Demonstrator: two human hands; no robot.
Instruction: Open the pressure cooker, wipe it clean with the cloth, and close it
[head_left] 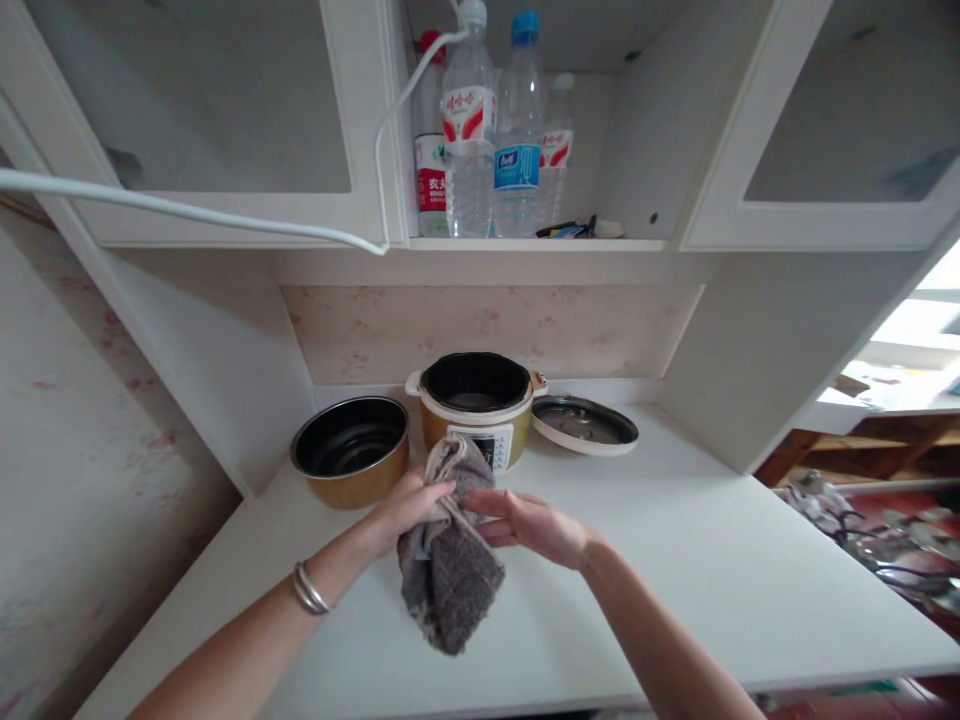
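In the head view, the left hand (411, 505) was clamped on a bunched gray-brown cloth (461, 575), which hung above the near part of the white countertop (615, 600). The right hand (536, 525) was open, its fingers stretched toward the left against the cloth's right side; whether they pressed on it, I cannot tell. Two silver bangles (309, 588) circled the left wrist. Beyond the hands, a gold-sided pot (358, 490) with a black interior stood upright at the left. Right of it, an electric cooker (435, 428) stood uncovered, its dark interior visible and its front panel (501, 445) partly hidden by the cloth. Just beside the cooker at the right, a round lid (585, 425) lay with its inner side up. Farther back rose floral wallpaper (600, 330). Above, plastic bottles (517, 140) stood upright on an open cabinet shelf (630, 244), and a white cable (225, 215) looped in front at the left.
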